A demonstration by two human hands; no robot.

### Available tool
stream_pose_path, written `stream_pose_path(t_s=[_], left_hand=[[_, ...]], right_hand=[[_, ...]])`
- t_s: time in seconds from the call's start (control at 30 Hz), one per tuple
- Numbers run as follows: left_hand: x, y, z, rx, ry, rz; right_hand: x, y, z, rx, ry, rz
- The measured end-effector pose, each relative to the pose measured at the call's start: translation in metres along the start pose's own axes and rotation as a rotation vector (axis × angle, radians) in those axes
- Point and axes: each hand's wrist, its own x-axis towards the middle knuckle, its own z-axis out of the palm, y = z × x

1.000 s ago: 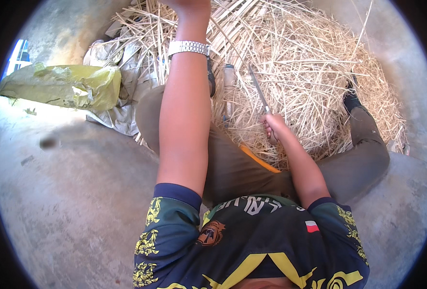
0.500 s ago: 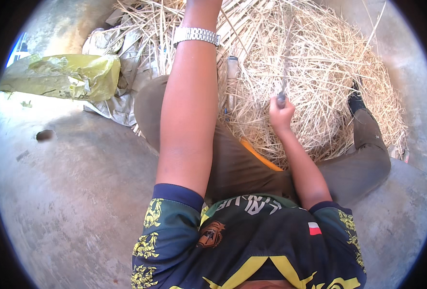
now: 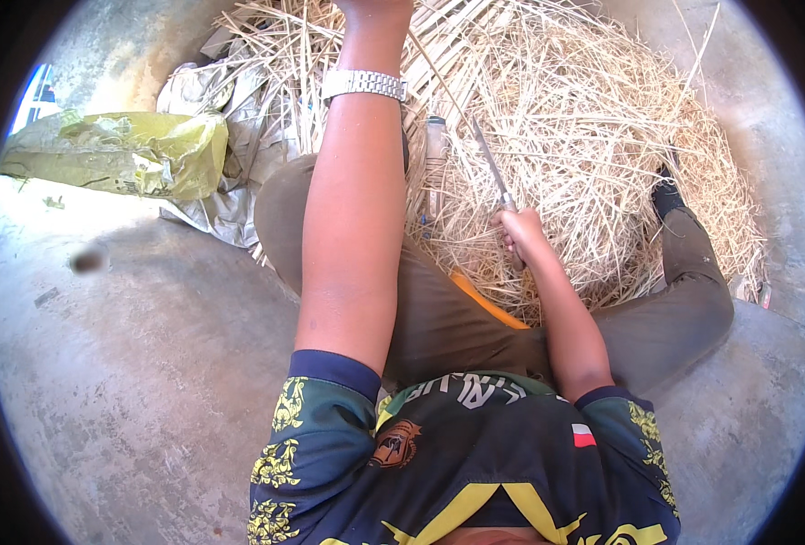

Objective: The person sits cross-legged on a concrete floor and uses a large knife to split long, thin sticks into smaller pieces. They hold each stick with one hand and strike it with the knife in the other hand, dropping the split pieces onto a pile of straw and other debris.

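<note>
Currently, R hand (image 3: 520,234) is curled round knife (image 3: 490,162) over straw (image 3: 593,173); L hand (image 3: 375,5) mostly cut off at top, can't tell how spread or if gripping sth.

The knife (image 3: 489,160) is showing a smooth metal blade against rough, dry straw (image 3: 593,136), while the metal watch (image 3: 363,84) is gleaming. The sack (image 3: 112,156) at left is looking like crinkled, glossy plastic, and the floor (image 3: 166,363) is showing matt concrete.
</note>
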Motion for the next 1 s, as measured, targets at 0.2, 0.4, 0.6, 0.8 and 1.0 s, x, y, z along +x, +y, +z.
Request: stream_pose_path(t_s=[0.2,0.4,0.6,0.8,1.0], left_hand=[[0.0,-0.001,0.0,0.17,0.037,0.151],[-0.002,0.009,0.015,0.194,0.025,0.121],[-0.003,0.013,0.007,0.052,0.006,0.06],[0.006,0.053,0.009,-0.323,0.073,-0.537],[-0.008,0.01,0.011,0.052,-0.074,0.094]], right_hand=[[-0.033,-0.041,-0.002,0.16,0.268,-0.749],[0.009,0.02,0.007,0.28,0.303,-0.813],[0.025,0.051,0.005,-0.248,0.162,-0.078],[0.037,0.033,-0.013,0.742,-0.604,0.304],[0.012,0.023,-0.009,-0.241,0.181,-0.209]])
